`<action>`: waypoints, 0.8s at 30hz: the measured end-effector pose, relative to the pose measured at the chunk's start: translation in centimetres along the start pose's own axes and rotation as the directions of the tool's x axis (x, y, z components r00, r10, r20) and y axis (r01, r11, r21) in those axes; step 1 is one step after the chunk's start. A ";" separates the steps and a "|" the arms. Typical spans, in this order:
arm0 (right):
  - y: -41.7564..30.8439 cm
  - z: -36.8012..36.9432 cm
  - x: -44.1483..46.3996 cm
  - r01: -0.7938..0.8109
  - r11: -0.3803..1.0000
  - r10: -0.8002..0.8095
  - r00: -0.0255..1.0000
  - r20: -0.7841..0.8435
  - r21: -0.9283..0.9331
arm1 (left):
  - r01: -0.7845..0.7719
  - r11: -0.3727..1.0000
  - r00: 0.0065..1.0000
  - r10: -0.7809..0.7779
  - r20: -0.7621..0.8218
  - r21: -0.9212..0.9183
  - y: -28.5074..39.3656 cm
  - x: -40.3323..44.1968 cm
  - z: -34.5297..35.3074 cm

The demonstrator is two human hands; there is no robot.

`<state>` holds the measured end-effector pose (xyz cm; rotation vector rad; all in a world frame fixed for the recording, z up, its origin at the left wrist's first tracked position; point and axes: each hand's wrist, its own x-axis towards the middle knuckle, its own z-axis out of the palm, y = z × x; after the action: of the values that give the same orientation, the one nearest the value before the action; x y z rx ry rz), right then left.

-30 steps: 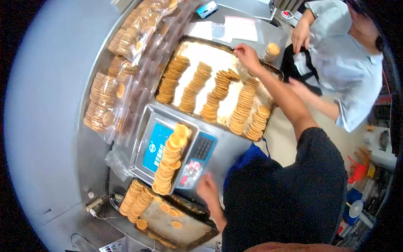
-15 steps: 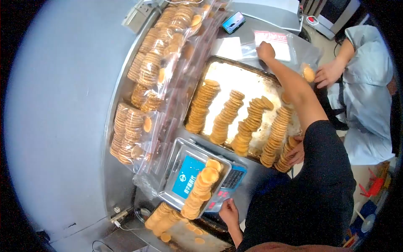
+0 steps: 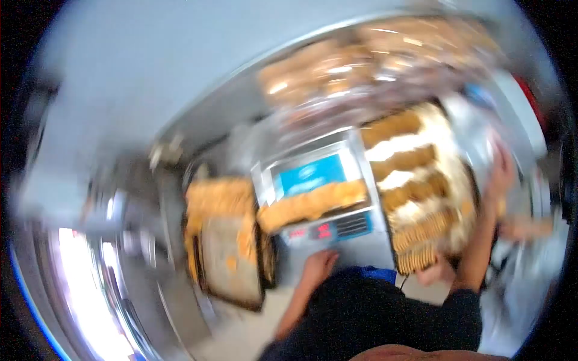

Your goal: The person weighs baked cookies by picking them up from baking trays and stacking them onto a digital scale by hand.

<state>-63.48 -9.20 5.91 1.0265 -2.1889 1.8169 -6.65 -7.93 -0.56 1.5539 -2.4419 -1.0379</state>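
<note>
The view is blurred by motion. My left hand (image 3: 319, 266), its fingers curled, rests at the front edge of the digital scale (image 3: 355, 225); I see nothing in it. A leaning row of round golden biscuits (image 3: 313, 204) lies on the scale's metal pan. My right hand (image 3: 501, 171) reaches past the baking tray (image 3: 454, 135) with its fingers on a clear plastic bag (image 3: 480, 135). Several rows of biscuits (image 3: 406, 154) lie on that tray. Another hand (image 3: 436, 271) is beside the nearest row, its arm hidden behind mine.
Packed bags of biscuits (image 3: 337, 69) line the wall behind the scale. Left of the scale stands a second tray (image 3: 226, 246) with biscuits along its edges. A co-worker's blurred hand (image 3: 522, 228) and light clothing (image 3: 518, 283) are at the right.
My head has turned, so the scene appears rotated and the second tray shows more fully at left. My right hand stays by the plastic bags, my left by the scale.
</note>
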 end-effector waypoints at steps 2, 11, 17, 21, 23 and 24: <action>-1.0 -2.9 -3.8 -0.239 0.966 0.190 0.913 0.361 0.096 | -0.076 0.989 0.996 0.069 -0.053 -0.129 -0.5 -0.8 0.5; -21.3 5.9 -25.8 -0.089 0.956 -0.259 0.194 0.946 0.280 | -0.472 0.837 0.832 0.320 -0.452 -0.276 2.5 -6.4 -7.0; -27.9 9.9 -31.0 0.054 0.941 -0.339 0.131 0.932 0.335 | -0.189 0.805 0.934 -0.030 -0.357 -0.563 -2.8 -11.9 -4.8; -29.6 11.8 -34.9 0.124 0.901 -0.425 0.061 0.903 0.416 | 0.146 0.863 0.919 -0.300 -0.257 -0.484 -4.5 -17.0 -5.4; -30.5 12.7 -37.0 0.102 0.867 -0.489 -0.007 0.872 0.487 | 0.193 0.962 0.905 -0.251 -0.344 -0.194 -5.4 -19.7 -6.2; -30.1 13.4 -38.0 0.145 0.833 -0.535 -0.033 0.844 0.534 | 0.062 0.988 0.889 -0.119 -0.442 -0.142 -6.3 -21.1 -6.9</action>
<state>-13.32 -6.97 8.42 3.3792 -1.4744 1.1049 11.30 4.33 7.25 1.6570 -1.9734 -0.7187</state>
